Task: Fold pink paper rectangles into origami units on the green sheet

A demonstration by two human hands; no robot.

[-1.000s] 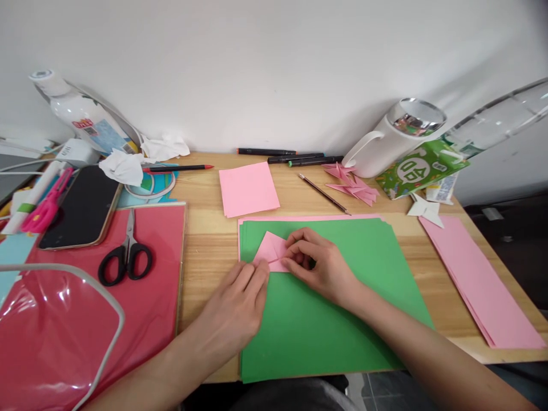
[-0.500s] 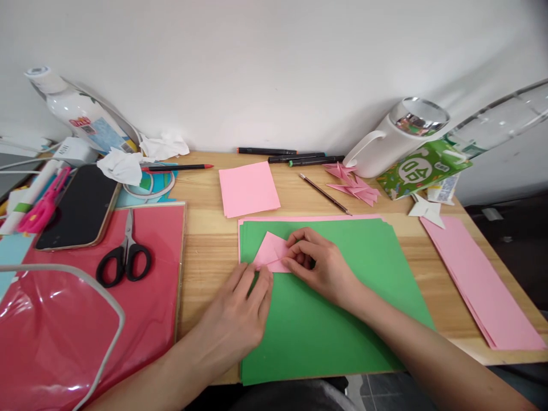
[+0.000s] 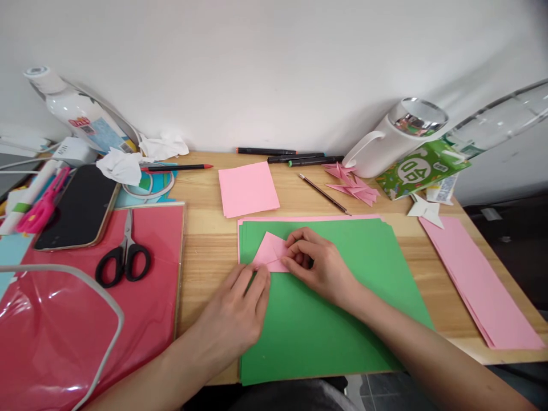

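A small piece of folded pink paper (image 3: 269, 248) lies on a stack of green sheets (image 3: 317, 337), towards its upper left. It has a peak at the top and a crease across it. The right edge of the folded paper is pinched between the thumb and fingers of my right hand (image 3: 319, 262). My left hand (image 3: 242, 308) holds the paper's lower left edge under its fingertips; its thumb is hidden. Behind the green stack lies a stack of square pink paper (image 3: 248, 189).
Black-handled scissors (image 3: 125, 254) rest on a red plastic-covered pack (image 3: 158, 302) at left, near a phone (image 3: 79, 205). Markers (image 3: 295, 158), a pencil (image 3: 325, 194), folded pink pieces (image 3: 355, 187) and a white mug (image 3: 389, 140) stand behind. Pink strips (image 3: 479, 285) lie at right.
Almost nothing differs. The whole view has shifted very slightly, and both hands keep their places on the folded pink paper.
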